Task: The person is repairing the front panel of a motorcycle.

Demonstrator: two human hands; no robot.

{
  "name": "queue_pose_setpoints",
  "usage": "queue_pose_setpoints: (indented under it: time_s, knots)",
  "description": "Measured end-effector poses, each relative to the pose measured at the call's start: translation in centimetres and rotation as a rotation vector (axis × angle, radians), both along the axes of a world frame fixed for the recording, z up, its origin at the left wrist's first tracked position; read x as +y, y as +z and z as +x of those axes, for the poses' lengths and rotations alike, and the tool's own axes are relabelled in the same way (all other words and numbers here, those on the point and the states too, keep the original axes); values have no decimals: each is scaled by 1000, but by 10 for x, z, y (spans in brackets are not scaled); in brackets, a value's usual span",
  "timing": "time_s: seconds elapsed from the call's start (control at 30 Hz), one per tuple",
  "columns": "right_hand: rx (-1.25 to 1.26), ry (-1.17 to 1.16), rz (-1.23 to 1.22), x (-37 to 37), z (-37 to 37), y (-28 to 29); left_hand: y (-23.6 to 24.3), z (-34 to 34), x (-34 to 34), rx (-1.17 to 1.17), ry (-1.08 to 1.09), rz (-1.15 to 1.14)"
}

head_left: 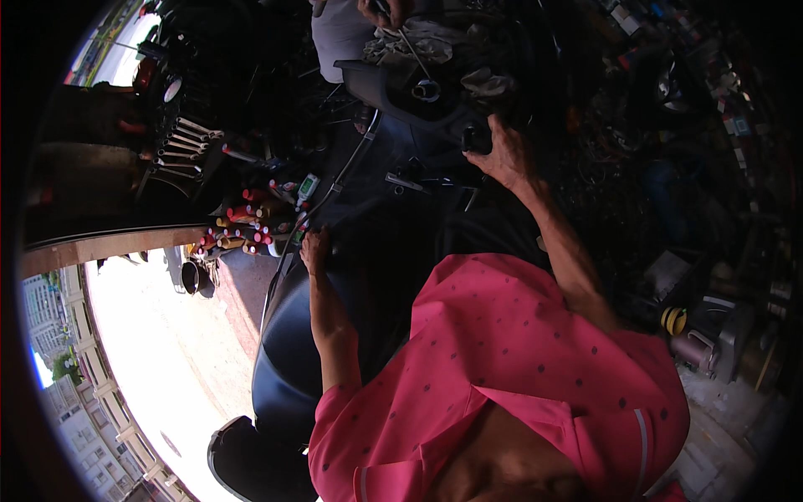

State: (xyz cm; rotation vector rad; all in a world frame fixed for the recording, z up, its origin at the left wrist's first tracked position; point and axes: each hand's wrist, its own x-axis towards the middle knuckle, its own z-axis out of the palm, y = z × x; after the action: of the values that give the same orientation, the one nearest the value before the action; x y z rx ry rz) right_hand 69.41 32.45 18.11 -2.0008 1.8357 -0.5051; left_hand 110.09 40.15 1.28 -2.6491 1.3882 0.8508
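A dark scooter with a long seat (288,335) stretches away in front of me. My left hand (315,251) rests on the seat's left edge, its fingers curled and partly in shadow. My right hand (506,159) is closed round a dark knob-like part (477,138) beside the scooter's front panel (376,88), thumb and forefinger on either side of it. Between my hands, a metal hand tool (406,181) and a bent hex key (471,199) lie on the dark surface. Across from me, another person's hand (386,12) holds a thin rod reaching into a round opening (425,89) in the panel.
Several wrenches (184,149) hang in a row at the left, above a cluster of red-capped bottles (242,226). Crumpled grey cloth (489,85) lies by the panel. Cluttered shelves (728,109) fill the right. Sunlit pavement (184,351) opens at the lower left.
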Motion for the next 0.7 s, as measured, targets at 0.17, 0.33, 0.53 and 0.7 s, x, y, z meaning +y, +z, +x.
queue_pose_setpoints:
  time_s: [0.17, 0.33, 0.53, 0.7]
  knots:
    - [-29, 17, -27, 0, 2, 1, -3, 4, 5, -27, 7, -67]
    - [-13, 5, -28, 1, -1, -1, 3, -3, -1, 15, 16, -6]
    - [-30, 16, -19, 1, 1, 2, -10, 5, 3, 38, 43, -56]
    - [-22, 24, -36, 1, -1, -1, -9, 4, 3, 39, 43, -48]
